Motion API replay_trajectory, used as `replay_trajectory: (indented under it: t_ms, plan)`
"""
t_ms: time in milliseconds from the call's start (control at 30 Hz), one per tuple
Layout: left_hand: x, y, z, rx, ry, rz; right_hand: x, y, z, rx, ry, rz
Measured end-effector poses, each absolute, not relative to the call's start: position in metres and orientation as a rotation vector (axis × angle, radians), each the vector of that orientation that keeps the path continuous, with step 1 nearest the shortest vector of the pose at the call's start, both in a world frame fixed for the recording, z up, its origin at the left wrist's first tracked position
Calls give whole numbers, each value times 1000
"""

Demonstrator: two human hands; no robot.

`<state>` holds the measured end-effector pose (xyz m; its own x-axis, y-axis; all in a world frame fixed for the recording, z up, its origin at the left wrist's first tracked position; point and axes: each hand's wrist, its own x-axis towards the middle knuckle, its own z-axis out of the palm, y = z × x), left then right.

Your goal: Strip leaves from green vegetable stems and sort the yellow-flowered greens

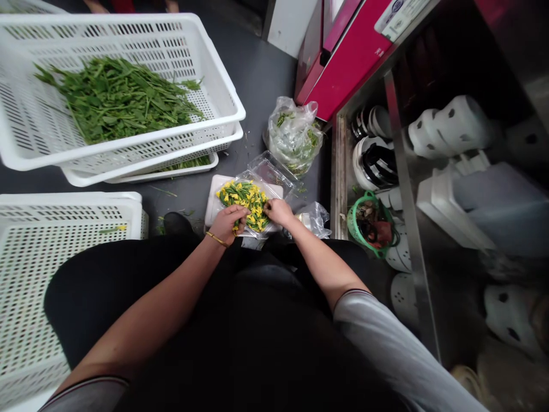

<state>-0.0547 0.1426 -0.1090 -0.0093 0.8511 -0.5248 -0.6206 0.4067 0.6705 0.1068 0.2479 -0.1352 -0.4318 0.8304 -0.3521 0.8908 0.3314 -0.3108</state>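
Note:
A clear plastic box of yellow flowers with green stems (244,200) rests on a white board (213,201) on the dark floor in front of me. My left hand (227,223), a gold bracelet on its wrist, is closed on some flowers at the near edge of the pile. My right hand (278,210) pinches into the flowers at the pile's right side. Both forearms reach down over my black-clothed lap.
Stacked white slotted crates (128,151) with cut green leaves (115,97) stand at the upper left. Another white crate (51,240) sits at the left. A plastic bag of greens (294,134), a green basket (371,223) and a steel shelf with white containers (450,129) lie to the right.

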Motion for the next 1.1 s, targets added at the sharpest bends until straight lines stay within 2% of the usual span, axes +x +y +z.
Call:
replay_trajectory:
  t_ms: [133,233,333,433,567,633,667,733,833,933,1000,1100]
  plan:
    - [-56,143,-109,292,1066,1190,115,257,-112,1626,2509,-687]
    - [-53,146,-108,386,1161,1172,120,257,-80,1628,2601,-827]
    - [-50,147,-107,719,1259,1121,114,241,-56,1497,2647,-1182]
    - [-47,144,-104,1176,1323,1083,103,219,-54,1459,2520,-1579]
    - [-47,133,-90,1590,1312,1136,103,200,-71,1586,1757,-2316]
    - [-48,130,-81,1588,1226,1165,114,195,-78,1596,1524,-2450]
    - [-50,129,-78,1493,1182,1191,121,195,-79,1566,1506,-2411]
    - [-54,129,-75,1148,1056,1249,137,197,-79,1464,1638,-2119]
    - [-62,132,-79,609,743,1252,150,208,-77,1419,2143,-1290]
    - [-64,135,-86,374,600,1192,139,221,-85,1383,2472,-471]
    - [-63,135,-88,334,631,1180,125,228,-97,1238,2490,-247]
    - [-61,136,-89,314,687,1252,110,234,-115,1090,2484,-147]
